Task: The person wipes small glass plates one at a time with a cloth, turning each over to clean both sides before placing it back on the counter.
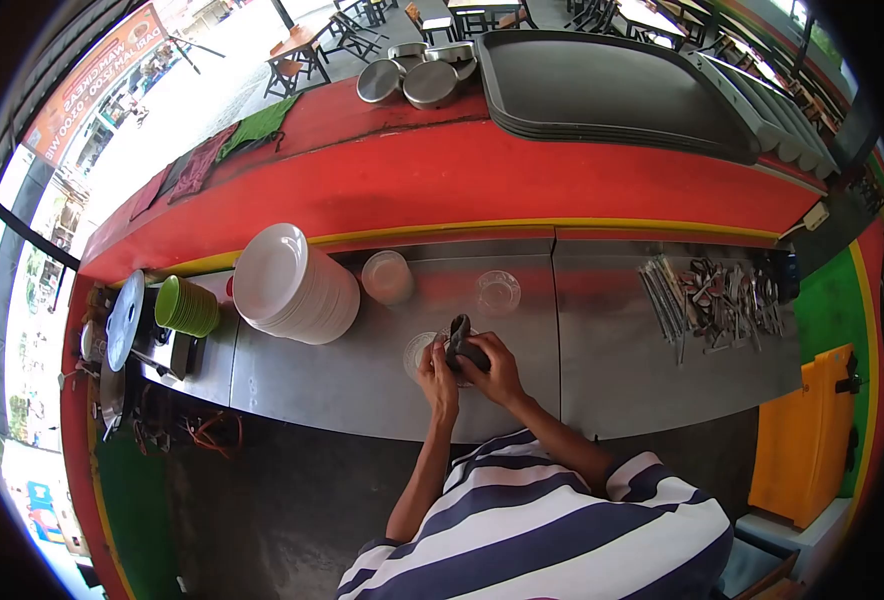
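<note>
Over the steel counter, my left hand [439,377] holds a clear glass dish [419,350] whose rim shows beside the fingers. Bunched in my right hand [495,372] is a dark cloth [461,343], pressed against the dish area between both hands. The hands are close together, and the fingers hide part of the dish. Another clear glass dish [498,292] rests on the counter just beyond my right hand. A stack of small clear dishes [388,278] stands further left.
White plates [287,285] are stacked on the left, near green bowls [187,306]. Cutlery [717,300] lies spread on the right of the steel counter [362,390]. Black trays [612,90] and metal tins [430,84] sit on the red ledge [412,180].
</note>
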Action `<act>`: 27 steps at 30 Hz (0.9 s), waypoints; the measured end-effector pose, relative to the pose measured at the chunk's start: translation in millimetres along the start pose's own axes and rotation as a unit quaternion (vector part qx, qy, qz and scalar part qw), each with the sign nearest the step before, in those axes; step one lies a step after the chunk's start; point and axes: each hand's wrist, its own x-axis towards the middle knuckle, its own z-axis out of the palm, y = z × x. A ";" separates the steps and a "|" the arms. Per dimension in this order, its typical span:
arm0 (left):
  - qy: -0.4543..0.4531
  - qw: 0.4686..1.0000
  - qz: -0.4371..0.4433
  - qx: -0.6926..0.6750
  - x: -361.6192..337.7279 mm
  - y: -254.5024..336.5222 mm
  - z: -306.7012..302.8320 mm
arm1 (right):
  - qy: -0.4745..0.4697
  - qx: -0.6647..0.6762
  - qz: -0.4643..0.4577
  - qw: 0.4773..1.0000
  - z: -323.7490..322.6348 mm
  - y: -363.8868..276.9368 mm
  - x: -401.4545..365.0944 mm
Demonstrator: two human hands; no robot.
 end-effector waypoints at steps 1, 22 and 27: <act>-0.002 1.000 -0.020 0.004 -1.3 2.0 1.4 | -0.002 0.007 0.005 1.000 -1.2 -0.7 1.9; -0.101 0.882 -0.228 -0.399 -57.0 -7.7 -12.2 | -0.091 0.119 0.073 0.986 -1.0 -17.3 -29.7; -0.141 0.862 -0.247 -0.420 -60.7 -12.4 -6.9 | -0.105 0.133 0.094 0.981 -14.1 -13.9 -30.1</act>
